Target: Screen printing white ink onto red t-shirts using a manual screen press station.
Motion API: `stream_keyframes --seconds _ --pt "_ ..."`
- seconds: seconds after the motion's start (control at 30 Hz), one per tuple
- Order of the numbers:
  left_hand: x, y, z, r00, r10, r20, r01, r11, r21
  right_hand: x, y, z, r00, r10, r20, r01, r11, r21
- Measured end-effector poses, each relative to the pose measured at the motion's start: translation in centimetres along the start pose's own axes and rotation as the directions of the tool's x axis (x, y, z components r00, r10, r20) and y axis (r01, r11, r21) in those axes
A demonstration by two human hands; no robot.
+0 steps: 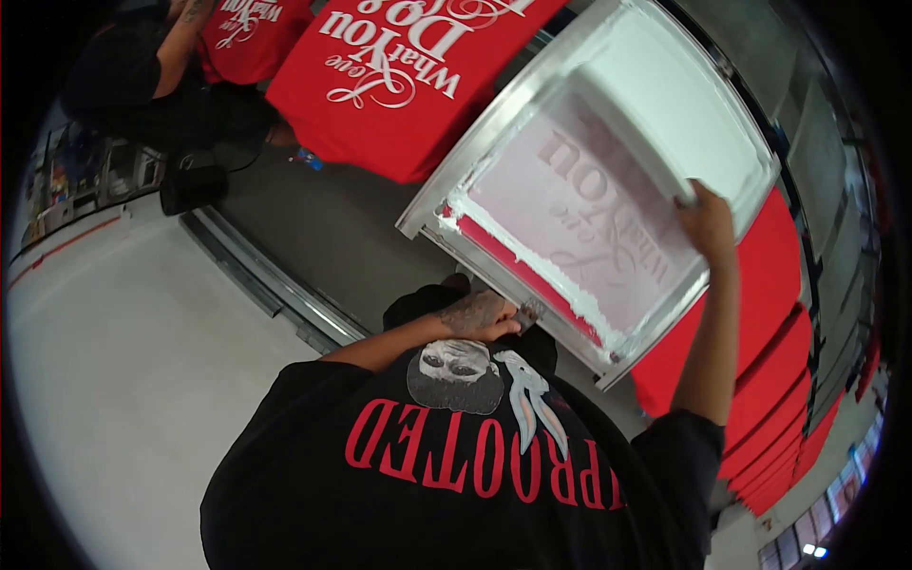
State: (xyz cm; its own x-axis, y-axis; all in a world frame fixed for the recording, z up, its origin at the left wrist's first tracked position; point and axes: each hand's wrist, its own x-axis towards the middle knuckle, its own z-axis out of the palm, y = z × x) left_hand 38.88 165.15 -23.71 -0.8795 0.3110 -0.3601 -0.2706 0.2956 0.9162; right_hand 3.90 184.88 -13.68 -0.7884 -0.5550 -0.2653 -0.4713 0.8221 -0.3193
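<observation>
A metal-framed printing screen (414,217) lies in front of me, its mesh (532,180) showing lettering in reverse. White ink (698,85) lies thick over its far part, with a ragged line of ink along the near edge. My right hand (710,223) is closed around the near end of a long, ink-covered squeegee (644,133), blurred, that slants across the mesh. At the frame's near side, my left hand (486,315) is closed on a small metal handle (528,312). The fingers' undersides are hidden.
Red printed shirts (394,90) lie on boards at the upper left, and more red shirts (760,380) fan out at the right. Another person's arm (180,47) is at the far left. A white surface with a metal rail (256,261) stands to my left.
</observation>
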Motion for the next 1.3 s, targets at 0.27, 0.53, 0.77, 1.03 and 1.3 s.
stream_keyframes --seconds 0.27,0.53,0.77,1.03,1.3 --pt "0.4 1.3 -1.0 0.988 -0.123 0.091 0.101 0.971 0.216 -18.6 -11.7 10.8 0.996 -0.064 -0.063 0.060 0.996 -0.059" --pt "0.5 2.5 -1.8 0.987 -0.124 0.106 0.050 0.849 0.526 -17.9 -10.3 6.6 0.999 0.035 -0.031 -0.035 0.999 0.014" --pt "2.2 2.5 -12.1 0.568 0.483 -0.666 0.214 0.695 0.687 -14.8 1.5 2.3 0.851 0.517 -0.095 -0.412 0.768 0.491" --pt "2.3 -0.7 -13.4 0.521 -0.306 -0.797 0.596 0.799 0.082 -16.1 14.8 6.3 0.842 0.463 0.276 -0.293 -0.035 0.955" --pt "-0.2 4.2 -5.4 0.402 -0.278 -0.873 0.494 0.868 -0.049 -20.9 17.6 6.4 0.831 0.476 0.286 -0.297 -0.055 0.953"
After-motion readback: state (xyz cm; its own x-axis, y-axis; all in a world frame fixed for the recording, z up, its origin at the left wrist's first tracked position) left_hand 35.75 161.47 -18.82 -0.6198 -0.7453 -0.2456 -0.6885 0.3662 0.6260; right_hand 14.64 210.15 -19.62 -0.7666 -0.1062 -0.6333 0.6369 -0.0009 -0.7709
